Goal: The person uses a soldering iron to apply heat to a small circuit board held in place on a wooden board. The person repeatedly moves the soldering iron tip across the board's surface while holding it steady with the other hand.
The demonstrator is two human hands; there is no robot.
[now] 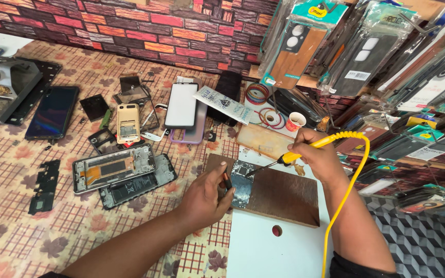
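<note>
My right hand (321, 154) grips a yellow soldering iron (290, 157) whose thin tip points left onto a small silvery circuit board (242, 180). The board lies on a dark brown wooden block (284, 198). My left hand (207, 198) rests at the block's left edge and pinches a small dark part (227, 181) against the board. The iron's yellow cable (354, 177) loops up over my right wrist and drops toward the bottom edge.
An opened phone frame (113, 167) and a second dark frame (137, 186) lie to the left on the patterned cloth (6, 226). Further back lie a dark-screened phone (52, 112), a gold phone back (128, 122), a white-screened phone (182, 105) and solder spools (271, 118). Packaged phone cases (294, 46) hang at right.
</note>
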